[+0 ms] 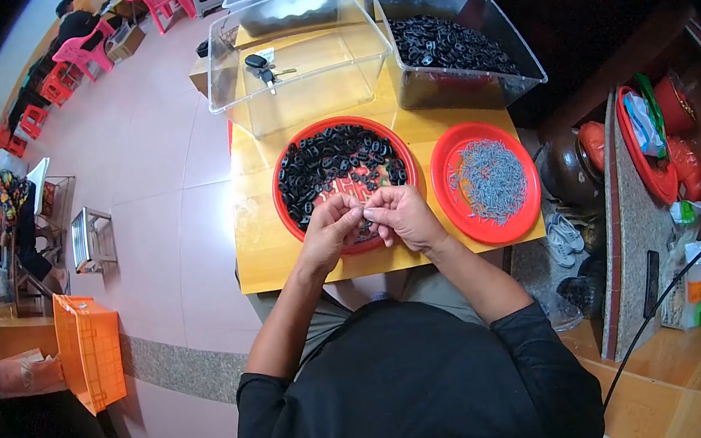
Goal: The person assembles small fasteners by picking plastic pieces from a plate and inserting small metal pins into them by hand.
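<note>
Yellow wood table (261,251): L hand (332,228) & R hand (406,217) pinched tip-to-tip over red tray (278,194) of blk slotted parts (318,162), can't tell what's held; rec. light, steady pinch, grey pins (493,181) nr R.

From the black shirt (420,375), I see black pieces (314,162) in a red tray (338,121) at twelve o'clock, grey pins (495,181) on a red plate (491,236) at one. The table (261,257) is yellow.
</note>
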Motion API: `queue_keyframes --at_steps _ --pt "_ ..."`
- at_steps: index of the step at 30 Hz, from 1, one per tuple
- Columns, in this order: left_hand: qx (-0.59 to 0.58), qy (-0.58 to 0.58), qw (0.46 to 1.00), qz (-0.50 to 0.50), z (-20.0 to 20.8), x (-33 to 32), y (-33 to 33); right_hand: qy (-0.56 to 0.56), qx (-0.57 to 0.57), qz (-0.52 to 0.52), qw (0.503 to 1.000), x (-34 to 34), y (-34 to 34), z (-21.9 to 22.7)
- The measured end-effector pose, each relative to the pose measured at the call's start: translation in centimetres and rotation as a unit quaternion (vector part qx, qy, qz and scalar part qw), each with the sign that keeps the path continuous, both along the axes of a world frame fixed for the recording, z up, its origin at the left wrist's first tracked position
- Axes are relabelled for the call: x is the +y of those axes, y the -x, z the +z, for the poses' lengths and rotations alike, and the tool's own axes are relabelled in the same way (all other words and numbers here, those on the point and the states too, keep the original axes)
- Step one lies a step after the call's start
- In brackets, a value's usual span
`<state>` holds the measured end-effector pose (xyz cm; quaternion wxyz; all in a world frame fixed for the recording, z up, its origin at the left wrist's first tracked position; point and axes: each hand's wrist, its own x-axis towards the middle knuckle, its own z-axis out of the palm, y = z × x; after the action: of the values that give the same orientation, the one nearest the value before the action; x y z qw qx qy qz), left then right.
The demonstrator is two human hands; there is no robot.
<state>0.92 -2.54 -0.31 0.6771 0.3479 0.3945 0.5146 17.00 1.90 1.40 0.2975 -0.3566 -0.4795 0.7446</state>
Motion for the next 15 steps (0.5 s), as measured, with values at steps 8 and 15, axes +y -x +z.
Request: queue_keyframes --at_steps 8,15 --pt "0.064 -0.048 0.997 0.008 0.38 0.12 -0.79 0.006 0.024 -0.018 1.0 -0.09 -0.33 -0.52" --pt "0.232 -0.136 0.962 0.041 0.04 -0.17 -0.82 -0.01 0.05 -0.025 0.998 -0.38 -0.36 -0.38"
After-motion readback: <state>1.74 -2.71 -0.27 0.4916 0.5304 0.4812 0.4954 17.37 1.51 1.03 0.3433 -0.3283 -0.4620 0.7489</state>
